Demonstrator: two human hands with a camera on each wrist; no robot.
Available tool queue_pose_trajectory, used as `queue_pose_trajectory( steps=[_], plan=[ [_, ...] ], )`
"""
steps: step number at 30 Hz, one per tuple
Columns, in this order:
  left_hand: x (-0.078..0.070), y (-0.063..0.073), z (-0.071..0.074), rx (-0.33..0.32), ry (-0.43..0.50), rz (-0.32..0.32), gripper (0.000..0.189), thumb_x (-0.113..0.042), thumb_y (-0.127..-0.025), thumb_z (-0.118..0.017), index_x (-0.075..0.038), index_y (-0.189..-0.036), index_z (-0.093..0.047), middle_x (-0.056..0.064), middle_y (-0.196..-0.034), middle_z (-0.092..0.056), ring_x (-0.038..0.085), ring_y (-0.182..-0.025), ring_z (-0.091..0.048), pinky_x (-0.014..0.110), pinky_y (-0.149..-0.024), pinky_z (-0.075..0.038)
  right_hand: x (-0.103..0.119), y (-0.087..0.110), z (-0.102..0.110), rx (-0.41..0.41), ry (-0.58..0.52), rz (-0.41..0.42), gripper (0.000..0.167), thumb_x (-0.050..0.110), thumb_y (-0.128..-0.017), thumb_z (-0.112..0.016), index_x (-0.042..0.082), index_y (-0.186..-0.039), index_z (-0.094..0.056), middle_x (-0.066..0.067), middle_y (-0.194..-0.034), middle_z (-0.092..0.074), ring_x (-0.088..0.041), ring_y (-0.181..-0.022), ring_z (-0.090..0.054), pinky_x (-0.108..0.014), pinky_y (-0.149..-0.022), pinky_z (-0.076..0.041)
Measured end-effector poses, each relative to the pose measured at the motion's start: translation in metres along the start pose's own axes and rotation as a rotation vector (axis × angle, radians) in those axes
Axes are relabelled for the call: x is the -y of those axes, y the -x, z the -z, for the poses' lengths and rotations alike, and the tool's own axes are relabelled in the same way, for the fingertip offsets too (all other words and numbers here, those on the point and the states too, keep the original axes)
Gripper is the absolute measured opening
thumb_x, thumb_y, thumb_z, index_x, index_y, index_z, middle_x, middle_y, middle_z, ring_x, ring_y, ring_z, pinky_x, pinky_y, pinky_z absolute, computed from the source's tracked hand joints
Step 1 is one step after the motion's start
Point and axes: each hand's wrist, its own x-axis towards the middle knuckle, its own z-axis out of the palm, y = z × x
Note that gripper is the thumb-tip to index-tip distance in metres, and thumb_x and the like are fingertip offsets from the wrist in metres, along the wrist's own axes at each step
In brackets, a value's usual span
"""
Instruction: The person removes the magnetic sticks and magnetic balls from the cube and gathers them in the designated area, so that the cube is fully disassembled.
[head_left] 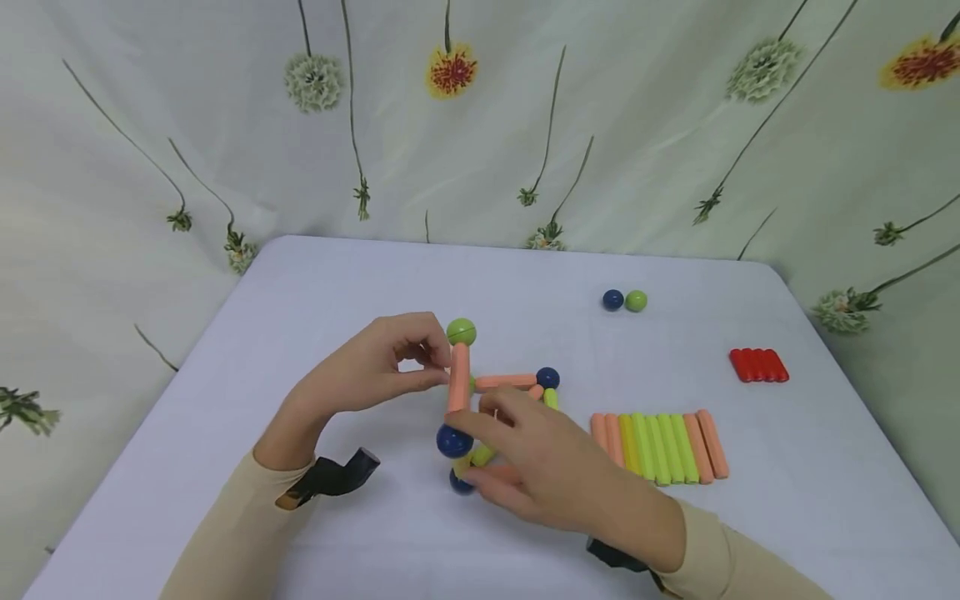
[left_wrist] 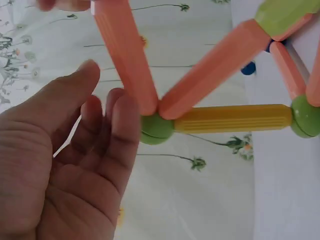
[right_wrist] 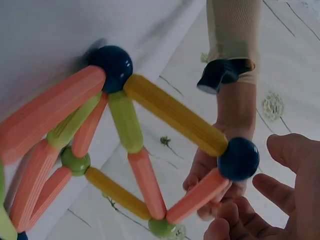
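Observation:
A framework of coloured rods and balls stands on the table, mostly behind my right hand in the head view. Its top salmon rod (head_left: 459, 379) joins a green ball (head_left: 461, 332) to a dark blue ball (head_left: 454, 442). Beside that rod is my left hand (head_left: 375, 367), fingertips right at the green ball (left_wrist: 157, 131) in the left wrist view, thumb held apart. My right hand (head_left: 543, 462) is around the near blue ball; in the right wrist view its loosely bent fingers sit beside that ball (right_wrist: 239, 159), not closed on it. A yellow rod (right_wrist: 175, 115) runs down from it to another blue ball (right_wrist: 112, 67).
Right of the framework lies a row of salmon, yellow and green rods (head_left: 660, 448). Several short red pieces (head_left: 759, 365) lie farther right. A loose blue ball (head_left: 612, 300) and a green ball (head_left: 636, 301) rest near the back of the white table (head_left: 337, 275).

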Motion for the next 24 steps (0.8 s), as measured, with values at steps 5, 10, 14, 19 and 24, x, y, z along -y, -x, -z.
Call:
queue_pose_trajectory(
  steps=[5,10,14,19,24],
  plan=[
    [0.027,-0.007,-0.006,-0.171,0.006,0.031,0.029,-0.004,-0.097,-0.059,-0.015,-0.124,-0.058,0.000,-0.118,-0.057,0.017,-0.100,-0.057,0.034,-0.085,-0.049,0.011,-0.010,-0.016,-0.033,0.138,0.057,0.040,0.028,-0.086,-0.075,0.016,-0.120,-0.059,-0.003,-0.105,-0.051,-0.010,-0.080,-0.049,-0.020,-0.067,-0.042],
    [0.042,-0.013,-0.018,-0.079,0.162,0.133,0.039,-0.016,-0.105,-0.043,-0.020,-0.145,-0.044,-0.001,-0.139,-0.050,0.018,-0.122,-0.053,0.041,-0.102,-0.040,0.013,-0.008,-0.019,-0.051,0.159,0.030,0.041,0.020,-0.082,-0.079,0.015,-0.118,-0.060,-0.004,-0.107,-0.053,-0.013,-0.083,-0.053,-0.021,-0.070,-0.046],
    [0.047,-0.012,-0.020,-0.063,0.257,0.154,0.035,-0.017,-0.106,-0.041,-0.020,-0.141,-0.049,0.004,-0.130,-0.058,0.024,-0.118,-0.057,0.044,-0.101,-0.041,0.013,-0.007,-0.019,-0.060,0.158,0.030,0.041,0.018,-0.082,-0.079,0.015,-0.119,-0.060,-0.004,-0.109,-0.053,-0.012,-0.084,-0.053,-0.020,-0.069,-0.045],
    [0.052,-0.003,-0.005,-0.075,0.295,0.164,0.030,-0.014,-0.104,-0.045,-0.016,-0.134,-0.053,0.008,-0.125,-0.060,0.028,-0.112,-0.061,0.043,-0.101,-0.042,0.009,-0.009,-0.022,-0.103,0.138,0.043,0.040,0.012,-0.081,-0.079,0.014,-0.116,-0.061,-0.005,-0.107,-0.052,-0.013,-0.080,-0.051,-0.019,-0.067,-0.043],
    [0.059,0.011,0.019,-0.082,0.273,0.192,0.029,-0.010,-0.102,-0.050,-0.011,-0.130,-0.055,0.012,-0.124,-0.059,0.029,-0.114,-0.059,0.039,-0.100,-0.043,-0.001,-0.016,-0.024,-0.107,0.106,0.014,0.039,0.005,-0.081,-0.074,0.014,-0.117,-0.062,-0.004,-0.106,-0.052,-0.012,-0.077,-0.049,-0.017,-0.063,-0.042]
  ],
)
